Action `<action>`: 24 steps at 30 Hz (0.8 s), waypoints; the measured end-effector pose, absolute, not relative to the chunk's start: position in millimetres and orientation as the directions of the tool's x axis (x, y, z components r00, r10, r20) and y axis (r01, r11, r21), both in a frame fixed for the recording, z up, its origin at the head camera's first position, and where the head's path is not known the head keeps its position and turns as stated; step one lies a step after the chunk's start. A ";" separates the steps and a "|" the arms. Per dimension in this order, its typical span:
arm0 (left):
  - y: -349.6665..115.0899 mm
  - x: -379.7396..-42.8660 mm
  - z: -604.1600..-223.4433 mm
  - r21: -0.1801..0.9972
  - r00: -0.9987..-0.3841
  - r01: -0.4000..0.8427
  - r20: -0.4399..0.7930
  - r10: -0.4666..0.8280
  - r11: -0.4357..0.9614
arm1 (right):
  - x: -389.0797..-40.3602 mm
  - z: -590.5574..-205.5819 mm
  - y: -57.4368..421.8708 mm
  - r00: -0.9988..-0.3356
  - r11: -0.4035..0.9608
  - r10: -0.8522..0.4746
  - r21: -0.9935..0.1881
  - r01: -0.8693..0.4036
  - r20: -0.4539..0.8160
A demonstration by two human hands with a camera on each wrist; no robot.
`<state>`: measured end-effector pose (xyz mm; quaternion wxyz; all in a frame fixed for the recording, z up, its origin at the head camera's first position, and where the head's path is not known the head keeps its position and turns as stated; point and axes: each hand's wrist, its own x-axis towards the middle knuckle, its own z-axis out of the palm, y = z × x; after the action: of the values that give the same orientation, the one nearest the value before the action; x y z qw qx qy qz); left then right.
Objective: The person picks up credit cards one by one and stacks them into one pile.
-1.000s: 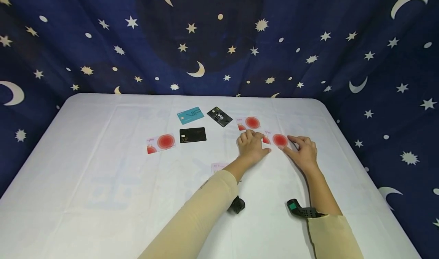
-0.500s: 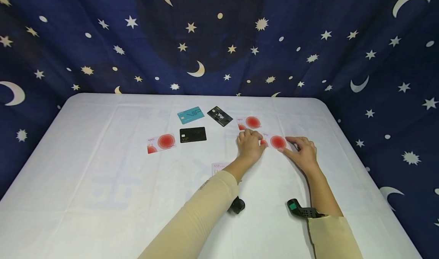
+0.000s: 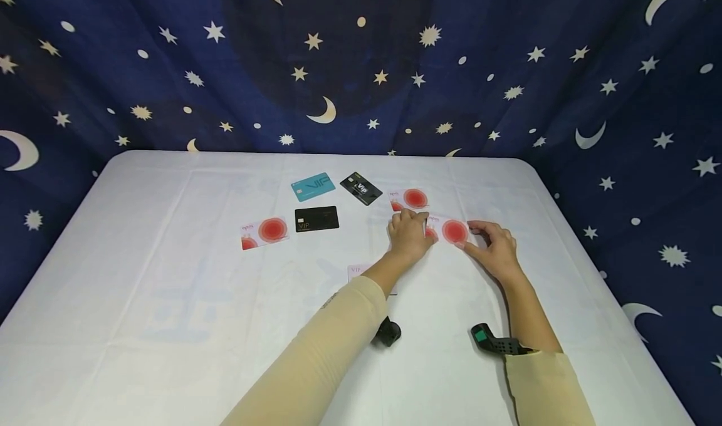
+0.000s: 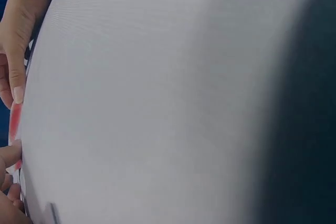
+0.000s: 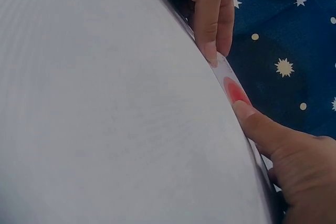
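Observation:
A white card with red circles (image 3: 454,231) lies close over the white table in the head view, between both hands. My left hand (image 3: 408,235) pinches its left end with thumb and fingers, covering that corner. At its right end, the thumb and fingertips of my right hand (image 3: 496,250) grip the edge. In the right wrist view the same card (image 5: 237,92) appears edge-on between the two thumbs. A matching red-circle card (image 3: 414,198) lies just behind my left fingers. Under the left forearm, a pale VIP card (image 3: 356,270) is partly hidden.
Further left lie a teal VIP card (image 3: 313,187), a black VIP card (image 3: 361,188), another black card (image 3: 317,219) and a third red-circle card (image 3: 265,232). A dark blue star-patterned cloth (image 3: 361,56) hangs behind the white table (image 3: 169,351).
The red-circle card between my hands has slid slightly left. My left thumb has drawn in onto its left end, and the right hand has followed a little leftward.

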<state>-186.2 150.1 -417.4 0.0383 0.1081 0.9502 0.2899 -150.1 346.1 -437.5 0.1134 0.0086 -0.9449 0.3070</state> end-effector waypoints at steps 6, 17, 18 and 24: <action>147.6 -187.0 -420.4 0.581 -0.970 0.209 0.023 0.241 0.787 | -149.3 -437.2 343.6 -0.975 0.762 0.055 -0.639 -0.099 0.216; 138.8 -187.7 -417.5 0.671 -0.958 0.239 0.043 0.285 0.702 | -147.8 -437.1 339.2 -0.983 0.716 0.027 -0.690 -0.108 0.182; 137.7 -187.5 -417.4 0.666 -0.955 0.244 0.041 0.293 0.704 | -148.0 -436.8 338.1 -0.983 0.714 0.020 -0.691 -0.112 0.180; 130.6 -186.6 -417.2 0.662 -0.947 0.259 0.033 0.319 0.703 | -149.1 -434.9 332.3 -0.982 0.684 0.009 -0.718 -0.131 0.188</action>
<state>-186.6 130.6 -417.2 0.0422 0.1567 0.9217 0.3522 -149.1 332.3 -434.9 0.0885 0.0334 -0.9133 0.3961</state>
